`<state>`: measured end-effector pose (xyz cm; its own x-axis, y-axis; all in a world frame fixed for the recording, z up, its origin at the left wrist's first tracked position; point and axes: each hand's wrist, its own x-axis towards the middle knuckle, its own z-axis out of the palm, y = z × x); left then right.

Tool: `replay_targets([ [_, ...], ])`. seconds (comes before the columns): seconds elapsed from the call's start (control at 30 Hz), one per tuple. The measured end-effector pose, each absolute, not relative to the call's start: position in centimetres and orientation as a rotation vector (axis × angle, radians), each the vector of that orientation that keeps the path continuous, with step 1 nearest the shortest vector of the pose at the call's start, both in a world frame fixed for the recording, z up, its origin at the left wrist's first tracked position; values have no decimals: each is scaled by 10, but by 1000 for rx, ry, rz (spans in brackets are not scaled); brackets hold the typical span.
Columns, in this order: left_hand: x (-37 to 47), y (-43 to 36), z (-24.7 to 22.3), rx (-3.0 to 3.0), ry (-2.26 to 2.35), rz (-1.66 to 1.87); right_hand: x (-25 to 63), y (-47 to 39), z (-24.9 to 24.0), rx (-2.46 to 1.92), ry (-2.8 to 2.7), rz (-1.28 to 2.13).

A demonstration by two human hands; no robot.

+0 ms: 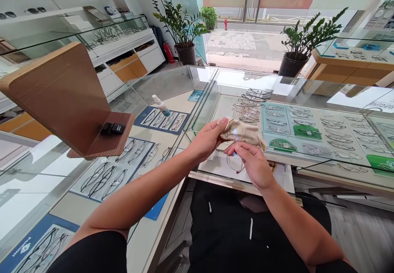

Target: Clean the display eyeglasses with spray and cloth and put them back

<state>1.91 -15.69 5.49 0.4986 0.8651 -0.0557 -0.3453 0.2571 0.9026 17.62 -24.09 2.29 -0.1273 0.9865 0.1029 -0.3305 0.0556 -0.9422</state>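
Observation:
A pair of thin-rimmed glasses (235, 164) is held up over the front edge of the glass counter. My right hand (254, 162) pinches it near the bridge, between its two lenses. Behind the upper lens lies a crumpled beige cloth (246, 132), which my left hand (211, 137) grips at its left end, fingers closed. The cloth reaches across above my right hand's fingers. Part of my left hand's fingers is hidden behind the cloth.
The glass display counter (197, 119) holds rows of glasses. On its left part stand a white spray bottle (161, 105) and a brown folding mirror stand (70, 96) with a black object (113, 128) at its base. Potted plants (186, 53) stand beyond.

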Motion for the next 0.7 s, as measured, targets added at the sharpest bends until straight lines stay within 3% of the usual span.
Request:
replay_targets([
  [0.33, 19, -157, 56, 1054, 651, 910, 203, -238, 31, -886, -1042, 1057],
  [0.7, 20, -159, 61, 998, 630, 933, 209, -231, 28, -953, -941, 908],
])
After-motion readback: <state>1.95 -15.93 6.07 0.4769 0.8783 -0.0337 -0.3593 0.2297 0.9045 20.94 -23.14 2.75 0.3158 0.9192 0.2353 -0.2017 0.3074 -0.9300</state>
